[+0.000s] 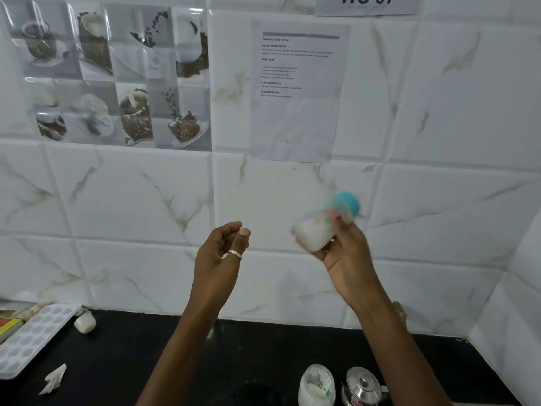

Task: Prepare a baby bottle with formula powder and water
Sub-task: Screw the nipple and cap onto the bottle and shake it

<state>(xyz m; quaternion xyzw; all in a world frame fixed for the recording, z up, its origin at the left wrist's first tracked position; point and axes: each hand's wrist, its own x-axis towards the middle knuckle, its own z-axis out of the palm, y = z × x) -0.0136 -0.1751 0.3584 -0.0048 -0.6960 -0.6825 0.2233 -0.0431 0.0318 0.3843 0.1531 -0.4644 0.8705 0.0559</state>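
Note:
My right hand (348, 253) is raised in front of the tiled wall and grips a small baby bottle (316, 230) with white liquid inside and a teal cap (348, 202). The bottle is tilted and motion-blurred. To its left at the same height, my left hand (222, 253) holds nothing; its fingers are loosely curled, with a ring on the thumb. On the black counter at the bottom stand a clear jar of white powder (317, 385) and a small steel kettle (363, 386).
A white ice-cube tray (29, 338) leans at the left counter edge, with a small white object (85, 322) and a crumpled paper scrap (54, 379) near it. A printed sheet (298, 92) is taped to the wall. A tiled side wall closes the right.

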